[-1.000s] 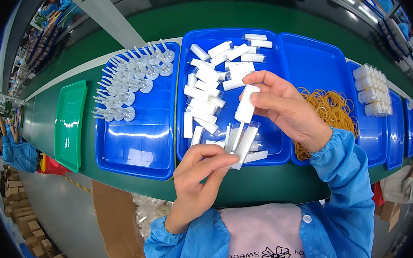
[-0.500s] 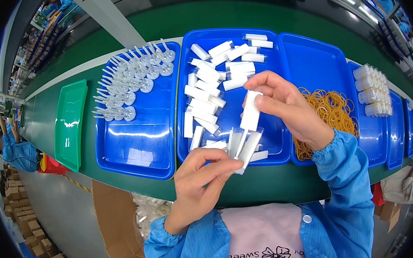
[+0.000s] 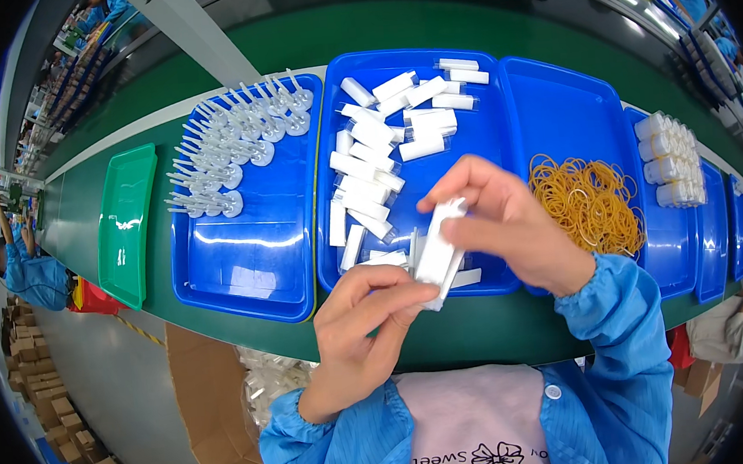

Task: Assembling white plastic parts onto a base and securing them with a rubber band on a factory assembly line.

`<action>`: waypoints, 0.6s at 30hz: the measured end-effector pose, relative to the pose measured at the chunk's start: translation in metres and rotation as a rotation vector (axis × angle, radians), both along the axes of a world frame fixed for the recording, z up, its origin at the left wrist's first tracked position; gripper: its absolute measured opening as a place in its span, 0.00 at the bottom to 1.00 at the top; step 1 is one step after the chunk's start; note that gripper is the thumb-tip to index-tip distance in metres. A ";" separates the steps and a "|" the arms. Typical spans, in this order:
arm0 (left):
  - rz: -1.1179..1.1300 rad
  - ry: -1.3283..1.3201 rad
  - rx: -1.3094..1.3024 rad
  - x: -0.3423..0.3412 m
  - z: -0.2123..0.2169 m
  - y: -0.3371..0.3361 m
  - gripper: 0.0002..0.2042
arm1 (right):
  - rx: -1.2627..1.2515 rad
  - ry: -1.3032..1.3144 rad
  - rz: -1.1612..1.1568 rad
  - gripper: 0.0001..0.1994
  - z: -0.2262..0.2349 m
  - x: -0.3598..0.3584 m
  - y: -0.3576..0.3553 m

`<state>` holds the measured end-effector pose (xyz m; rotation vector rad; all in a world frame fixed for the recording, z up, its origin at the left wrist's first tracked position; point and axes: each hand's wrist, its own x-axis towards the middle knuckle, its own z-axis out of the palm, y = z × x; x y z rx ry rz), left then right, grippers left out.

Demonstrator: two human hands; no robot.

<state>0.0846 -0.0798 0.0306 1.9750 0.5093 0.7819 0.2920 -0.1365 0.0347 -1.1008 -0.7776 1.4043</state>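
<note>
A slim white rectangular block (image 3: 436, 255) is held in front of the person's chest, seen over the near rim of a shallow blue plastic tray (image 3: 486, 136); behind it, another white edge is partly covered. The near end is pinched between thumb and fingers of the left hand (image 3: 357, 320), which is closed firmly. The right hand (image 3: 515, 221) is half open, its thumb laid on the far end and its fingers arched; because of blur, it cannot be told whether that end is gripped.

The block is judged to be light, stiff and smooth, apt to slip if its faces are held loosely. It is best taken by its long edges near one end; any thin clear plastic, as seen around the loose white blocks (image 3: 364, 189) in the tray, may be dented by a hard squeeze.

The trays are borne by a green worktop (image 3: 433, 342). To the left, clear stemmed plastic parts (image 3: 238, 138) are grouped in a second blue tray (image 3: 252, 272), beside a small green tray (image 3: 127, 225); to the right, amber rubber bands (image 3: 583, 207) are heaped. Brown cardboard boxes (image 3: 43, 389) are stacked on the floor, and a blue-clad co-worker (image 3: 33, 278) is seen at far left.
</note>
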 end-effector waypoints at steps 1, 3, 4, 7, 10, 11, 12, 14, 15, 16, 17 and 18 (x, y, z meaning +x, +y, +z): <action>0.010 -0.016 0.012 0.003 0.000 0.000 0.08 | -0.022 0.038 -0.003 0.13 0.001 -0.004 0.000; 0.196 -0.238 -0.215 0.014 0.000 -0.011 0.08 | -0.035 0.054 -0.011 0.13 0.009 -0.007 -0.003; 0.292 -0.348 -0.327 0.017 -0.001 -0.015 0.08 | -0.042 0.063 -0.012 0.13 0.012 -0.008 -0.004; 0.371 -0.229 -0.205 0.019 -0.007 -0.007 0.08 | 0.110 -0.056 -0.082 0.14 0.005 -0.012 -0.006; 0.246 -0.052 -0.109 0.002 -0.024 0.008 0.08 | 0.151 -0.161 -0.062 0.15 0.010 -0.011 0.001; 0.289 -0.070 -0.177 0.001 -0.025 0.010 0.08 | 0.217 -0.319 -0.091 0.14 0.006 -0.009 0.003; 0.321 -0.154 -0.267 0.000 -0.029 0.013 0.09 | 0.284 -0.479 -0.120 0.13 -0.001 -0.005 0.007; 0.349 -0.264 -0.326 -0.006 -0.032 0.021 0.09 | 0.343 -0.782 -0.039 0.12 -0.012 0.001 0.006; 0.354 -0.270 -0.313 -0.010 -0.031 0.024 0.09 | 0.333 -0.920 0.075 0.11 -0.016 0.007 0.001; 0.358 -0.276 -0.301 -0.013 -0.031 0.027 0.10 | 0.322 -1.057 0.190 0.10 -0.020 0.010 -0.001; 0.363 -0.282 -0.288 -0.015 -0.030 0.028 0.10 | 0.289 -1.103 0.245 0.08 -0.025 0.005 -0.003; 0.365 -0.295 -0.301 -0.015 -0.031 0.028 0.10 | 0.274 -1.148 0.260 0.09 -0.032 0.003 -0.005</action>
